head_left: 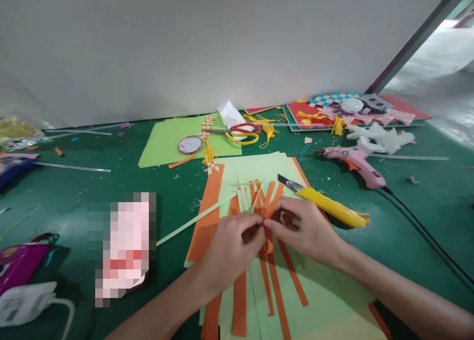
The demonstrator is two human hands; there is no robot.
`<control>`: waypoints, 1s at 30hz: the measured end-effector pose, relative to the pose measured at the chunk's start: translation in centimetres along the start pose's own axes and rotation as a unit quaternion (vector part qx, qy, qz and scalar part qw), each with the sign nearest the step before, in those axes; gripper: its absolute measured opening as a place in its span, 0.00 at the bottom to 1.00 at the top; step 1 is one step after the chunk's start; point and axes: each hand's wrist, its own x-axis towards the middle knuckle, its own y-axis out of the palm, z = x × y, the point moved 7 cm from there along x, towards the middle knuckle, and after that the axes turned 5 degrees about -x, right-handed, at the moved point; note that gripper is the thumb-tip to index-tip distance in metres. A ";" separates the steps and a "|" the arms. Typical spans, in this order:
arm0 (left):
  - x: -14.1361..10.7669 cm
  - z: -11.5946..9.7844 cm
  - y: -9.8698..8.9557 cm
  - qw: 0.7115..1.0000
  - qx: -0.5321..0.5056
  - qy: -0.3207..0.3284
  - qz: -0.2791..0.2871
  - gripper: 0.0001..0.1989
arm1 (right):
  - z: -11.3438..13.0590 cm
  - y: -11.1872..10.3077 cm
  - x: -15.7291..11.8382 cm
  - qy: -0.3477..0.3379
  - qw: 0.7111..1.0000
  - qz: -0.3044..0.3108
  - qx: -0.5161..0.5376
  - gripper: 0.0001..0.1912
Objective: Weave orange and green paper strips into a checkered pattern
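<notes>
My left hand [240,241] and my right hand [301,226] meet over a stack of pale green paper [314,290]. Between their pinched fingertips is an orange paper strip [269,243], bent into a loop below the fingers. More orange strips [239,300] and thin light green strips lie under and around the hands; one long green strip [196,225] reaches out to the left. Just beyond my right hand lies a yellow utility knife [329,206] with its blade out. A small orange-and-white woven paper piece [213,167] rests at the stack's far edge.
Red-and-yellow scissors [242,132], a round tin [190,145] and a yellow tassel [209,152] lie on green paper [157,142] behind. A pink glue gun [355,164] with a black cord is at the right. A blurred-out pink object [128,246] and white charger [25,303] are left.
</notes>
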 end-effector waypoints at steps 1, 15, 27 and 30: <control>0.0 0.0 0.1 1.000 0.003 0.001 0.003 0.12 | -0.1 0.0 0.0 0.002 1.000 -0.007 -0.015 0.10; 0.0 0.1 0.2 1.000 -0.015 -0.003 0.018 0.13 | 0.2 -0.1 -0.1 -0.008 0.999 0.034 0.001 0.03; 0.0 -0.1 0.4 0.999 -0.020 -0.002 0.027 0.12 | -0.5 -0.2 -0.1 -0.005 1.000 -0.001 -0.020 0.06; 0.0 -0.1 0.4 0.999 -0.027 -0.015 0.036 0.12 | -0.5 -0.8 0.0 -0.010 0.999 -0.013 -0.036 0.07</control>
